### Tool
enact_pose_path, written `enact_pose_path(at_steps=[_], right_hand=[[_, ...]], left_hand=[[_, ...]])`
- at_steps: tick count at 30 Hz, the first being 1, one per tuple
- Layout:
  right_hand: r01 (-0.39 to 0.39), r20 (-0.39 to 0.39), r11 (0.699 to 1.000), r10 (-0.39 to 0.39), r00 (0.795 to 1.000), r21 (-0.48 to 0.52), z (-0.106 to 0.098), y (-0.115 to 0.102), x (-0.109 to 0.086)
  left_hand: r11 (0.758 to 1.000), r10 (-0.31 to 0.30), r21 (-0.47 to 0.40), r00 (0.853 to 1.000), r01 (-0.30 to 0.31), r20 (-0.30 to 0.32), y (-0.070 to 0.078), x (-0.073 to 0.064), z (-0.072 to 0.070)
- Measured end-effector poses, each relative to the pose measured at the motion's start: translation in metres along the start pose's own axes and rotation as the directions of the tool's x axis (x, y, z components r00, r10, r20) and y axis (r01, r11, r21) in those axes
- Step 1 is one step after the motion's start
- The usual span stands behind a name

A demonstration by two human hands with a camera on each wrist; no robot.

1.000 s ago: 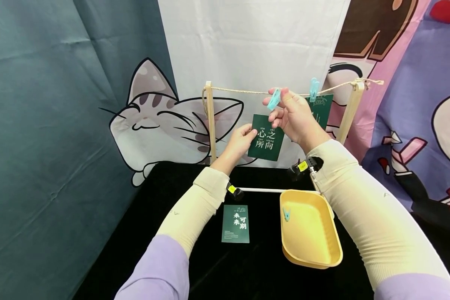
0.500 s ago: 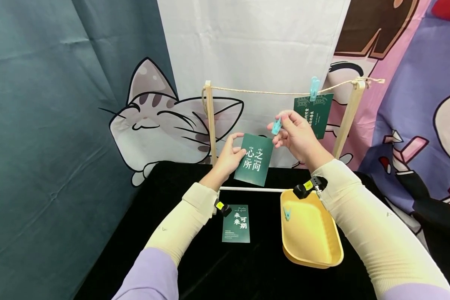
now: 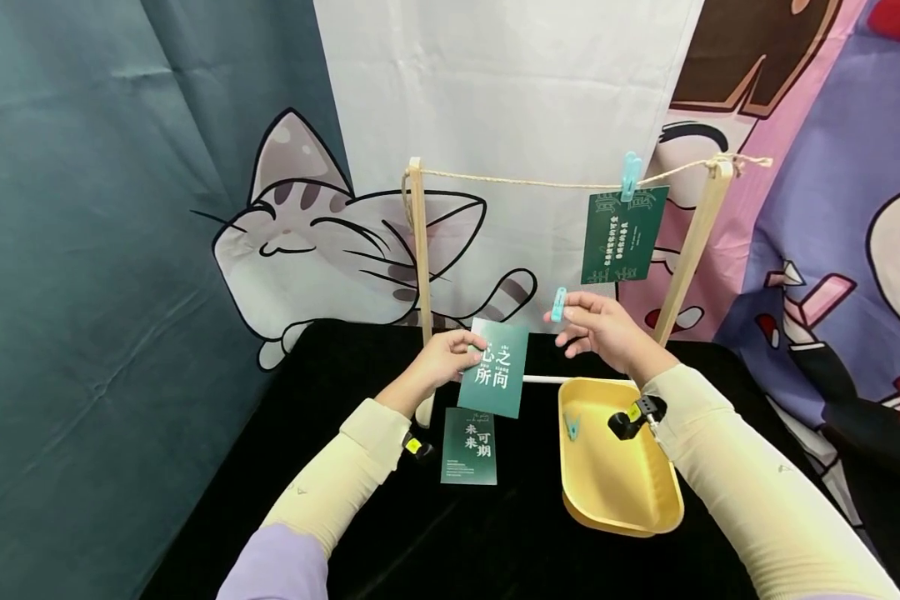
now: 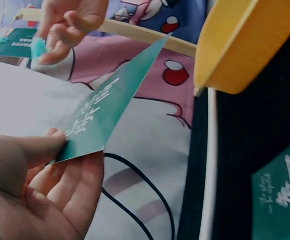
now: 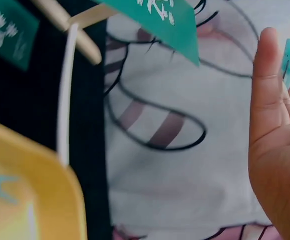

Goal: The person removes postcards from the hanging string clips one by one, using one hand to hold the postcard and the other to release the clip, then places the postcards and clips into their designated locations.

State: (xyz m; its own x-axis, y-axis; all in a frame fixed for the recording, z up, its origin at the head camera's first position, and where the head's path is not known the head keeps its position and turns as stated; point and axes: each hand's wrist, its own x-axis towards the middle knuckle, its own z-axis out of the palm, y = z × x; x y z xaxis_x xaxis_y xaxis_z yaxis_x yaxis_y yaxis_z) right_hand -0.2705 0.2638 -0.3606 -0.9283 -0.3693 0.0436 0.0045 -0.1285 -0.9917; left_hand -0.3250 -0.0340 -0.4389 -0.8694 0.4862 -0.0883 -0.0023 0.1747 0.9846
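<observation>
Between its thumb and fingers my left hand (image 3: 447, 360) pinches a green card (image 3: 504, 377) with white characters, near the card's left edge. My right hand (image 3: 603, 329) pinches a light-blue clothespin (image 3: 558, 305), to the right of that card and apart from it. The left wrist view shows the held card (image 4: 110, 110) edge-on and tilted. Higher up, another green card (image 3: 624, 237) hangs from a string (image 3: 517, 180) by a blue clothespin (image 3: 630, 177). A third green card (image 3: 468, 458) lies on the black cloth, its top edge partly covered by the held card.
A yellow tray (image 3: 622, 523) stands at the right on the black cloth (image 3: 420, 542), with a teal clothespin (image 3: 572, 427) inside. Two wooden posts, left (image 3: 422, 250) and right (image 3: 693, 254), carry the string. A white bar (image 3: 543, 380) runs low behind the tray. Printed curtains hang behind.
Both hands have come down from near the string, the left hand with its card and also leftward, the right with its clothespin. The hanging card is now fully uncovered.
</observation>
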Motion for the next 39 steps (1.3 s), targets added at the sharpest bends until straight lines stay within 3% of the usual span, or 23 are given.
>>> enact_pose_path(at_steps=[4,11,16,20,24,30,34,39], right_hand=[[-0.087,-0.066,0.991,0.081,0.995,-0.098,-0.016,0.017,-0.010],[-0.216,-0.117,0.963,0.199,0.973,-0.162,-0.036,0.048,-0.025],[-0.280,-0.107,0.914,0.260,0.960,-0.294,-0.043,0.071,-0.034],[-0.313,-0.077,0.826,0.315,0.946,-0.469,-0.047,0.086,-0.041],[-0.303,-0.064,0.700,0.346,0.936,-0.647,-0.048,0.094,-0.047],[-0.332,-0.109,0.529,0.408,0.907,-0.781,-0.046,0.104,-0.053],[-0.371,-0.135,0.469,0.463,0.876,-0.802,-0.044,0.108,-0.057],[-0.393,-0.155,0.433,0.488,0.859,-0.811,-0.042,0.111,-0.061]], left_hand=[[1.000,-0.025,0.014,0.999,0.024,0.041,-0.011,-0.006,-0.003],[0.991,-0.100,0.096,0.994,0.097,0.032,-0.037,-0.017,-0.003],[0.988,-0.126,0.095,0.991,0.121,0.045,-0.061,-0.023,-0.004],[0.984,-0.157,0.091,0.986,0.152,0.049,-0.074,-0.028,-0.006],[0.981,-0.178,0.088,0.983,0.173,0.046,-0.085,-0.030,-0.007],[0.973,-0.209,0.114,0.977,0.203,0.043,-0.102,-0.032,-0.003],[0.957,-0.179,0.237,0.983,0.168,0.027,-0.107,-0.036,0.003],[0.899,-0.123,0.422,0.992,0.113,-0.005,-0.108,-0.040,0.012]])
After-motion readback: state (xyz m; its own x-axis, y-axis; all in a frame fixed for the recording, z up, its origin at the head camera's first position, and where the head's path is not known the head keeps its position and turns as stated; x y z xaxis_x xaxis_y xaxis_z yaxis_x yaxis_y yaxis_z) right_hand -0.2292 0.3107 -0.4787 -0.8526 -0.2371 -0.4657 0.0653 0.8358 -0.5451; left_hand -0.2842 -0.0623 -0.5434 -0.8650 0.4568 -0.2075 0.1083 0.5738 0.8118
